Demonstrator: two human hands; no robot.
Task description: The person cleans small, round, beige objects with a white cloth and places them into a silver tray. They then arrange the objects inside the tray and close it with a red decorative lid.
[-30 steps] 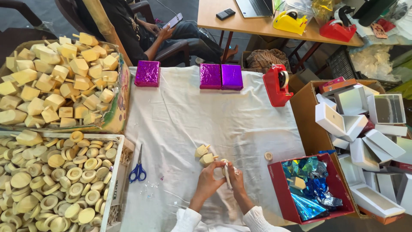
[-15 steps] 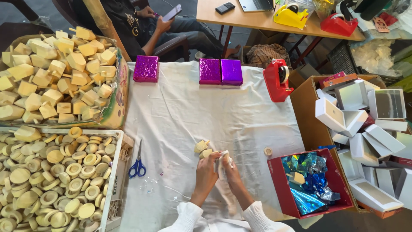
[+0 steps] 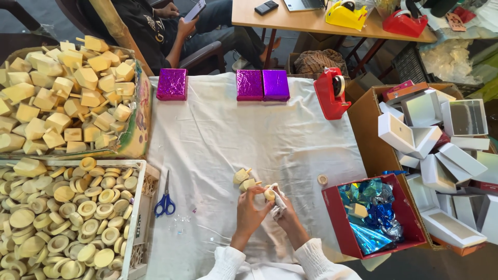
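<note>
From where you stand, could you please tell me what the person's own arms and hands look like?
Both hands are bare, the left hand and the right hand, with no gloves, and no rings or watch that I can make out. The forearms are uncovered; loose white fabric sleeves are pushed back toward the elbows.

Matt wooden piece; white cloth; glossy foil boxes.

Bare hands, both forearms w/ loose white sleeves, prob. gathered at cuffs.
</note>
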